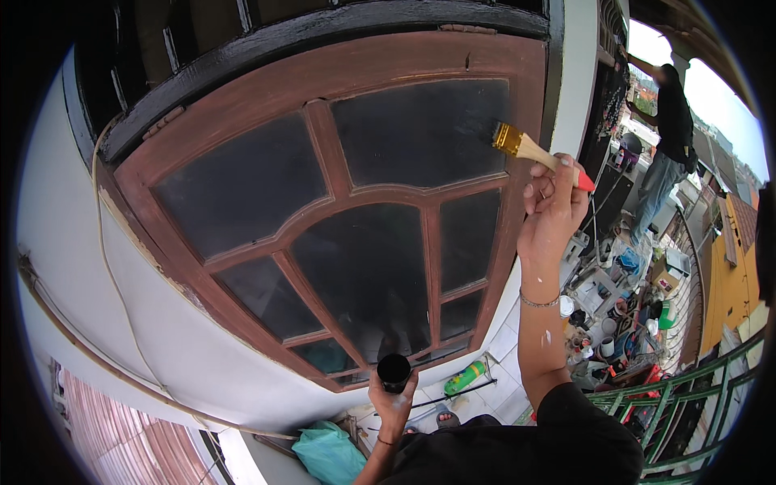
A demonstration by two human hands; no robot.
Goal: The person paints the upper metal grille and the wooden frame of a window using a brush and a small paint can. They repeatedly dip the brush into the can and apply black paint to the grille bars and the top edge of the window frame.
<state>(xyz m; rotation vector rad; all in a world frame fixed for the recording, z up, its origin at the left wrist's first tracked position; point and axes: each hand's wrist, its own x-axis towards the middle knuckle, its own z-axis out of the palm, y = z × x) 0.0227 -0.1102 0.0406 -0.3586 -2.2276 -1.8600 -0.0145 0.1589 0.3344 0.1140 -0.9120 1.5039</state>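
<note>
My right hand (554, 202) is raised at the upper right side of a brown wooden window (331, 145) with dark glass panes. It grips a paintbrush (537, 151) by its pale wooden handle with a red end. The brush's dark bristle tip is at the upper right pane (420, 133); whether it touches the glass I cannot tell. Lower down, in front of the window's bottom part, my left hand (394, 402) is wrapped round a black cup (394, 370). The cup is held upright, and its inside looks dark, so its contents cannot be made out.
A glossy black frame (323, 40) runs above the window. Below lie a green bottle (465, 377) and a turquoise bag (329, 454). Cluttered buckets and containers (614, 323) fill the floor to the right, beside a green metal railing (679, 404). Another person (672, 121) stands farther back.
</note>
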